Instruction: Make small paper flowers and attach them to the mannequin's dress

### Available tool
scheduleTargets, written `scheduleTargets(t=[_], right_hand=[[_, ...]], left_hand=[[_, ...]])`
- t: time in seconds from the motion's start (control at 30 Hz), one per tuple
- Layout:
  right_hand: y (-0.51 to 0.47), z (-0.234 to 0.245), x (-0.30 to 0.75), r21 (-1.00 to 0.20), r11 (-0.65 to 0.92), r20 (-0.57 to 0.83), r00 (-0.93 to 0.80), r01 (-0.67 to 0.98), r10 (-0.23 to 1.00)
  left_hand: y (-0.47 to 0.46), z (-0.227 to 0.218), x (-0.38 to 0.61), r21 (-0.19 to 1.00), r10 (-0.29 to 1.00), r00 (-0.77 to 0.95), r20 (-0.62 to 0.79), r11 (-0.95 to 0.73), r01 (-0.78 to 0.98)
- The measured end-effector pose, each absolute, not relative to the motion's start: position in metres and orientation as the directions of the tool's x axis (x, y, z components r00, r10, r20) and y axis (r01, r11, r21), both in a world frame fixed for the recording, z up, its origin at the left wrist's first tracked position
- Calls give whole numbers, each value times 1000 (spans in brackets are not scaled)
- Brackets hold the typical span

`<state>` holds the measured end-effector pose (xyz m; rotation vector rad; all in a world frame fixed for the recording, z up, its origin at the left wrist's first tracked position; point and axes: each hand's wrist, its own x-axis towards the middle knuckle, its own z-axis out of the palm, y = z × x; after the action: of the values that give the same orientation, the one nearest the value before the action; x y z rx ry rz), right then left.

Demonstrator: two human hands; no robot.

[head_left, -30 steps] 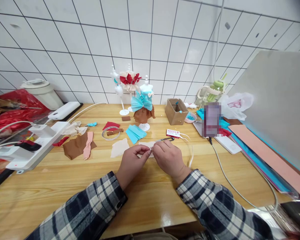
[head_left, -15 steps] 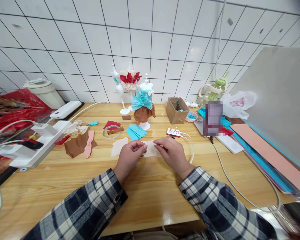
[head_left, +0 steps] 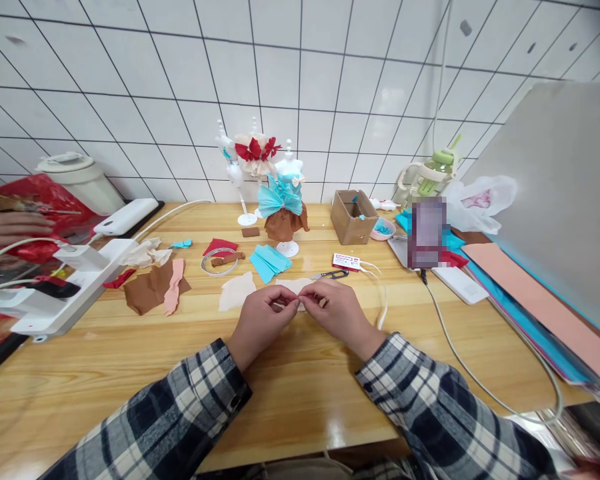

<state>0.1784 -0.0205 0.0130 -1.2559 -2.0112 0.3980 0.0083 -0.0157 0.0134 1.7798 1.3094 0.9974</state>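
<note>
As we work at the centre of the frame, our left hand (head_left: 260,320) and right hand (head_left: 337,309) meet fingertip to fingertip, both pinched shut on a cream paper piece (head_left: 291,285) held just above the wooden table (head_left: 130,360). Small scissors (head_left: 331,274) lie just beyond the right hand, and a cream scrap (head_left: 236,291) lies left.

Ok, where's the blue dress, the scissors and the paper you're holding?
blue dress (head_left: 279,199): head view, blue pleats.
scissors (head_left: 336,273): head view, dark handle.
cream paper (head_left: 290,285): head view, part above the fingers.
</note>
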Motion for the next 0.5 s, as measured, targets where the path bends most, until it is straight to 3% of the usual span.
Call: scheduleTargets(t=[0.1,0.23,0.5], right_hand=[[-22,13,175,-625,448,393,-238,640,888],[-22,12,170,-764,360,330,-155,536,931],[-19,12,169,-987,-55,-81,-171,150,982]], left_hand=[[-16,13,9,882,966,205,159,-232,410],[-17,14,10,911,963,232,139,-216,352],[-16,15,10,953,957,278,84,-159,258]])
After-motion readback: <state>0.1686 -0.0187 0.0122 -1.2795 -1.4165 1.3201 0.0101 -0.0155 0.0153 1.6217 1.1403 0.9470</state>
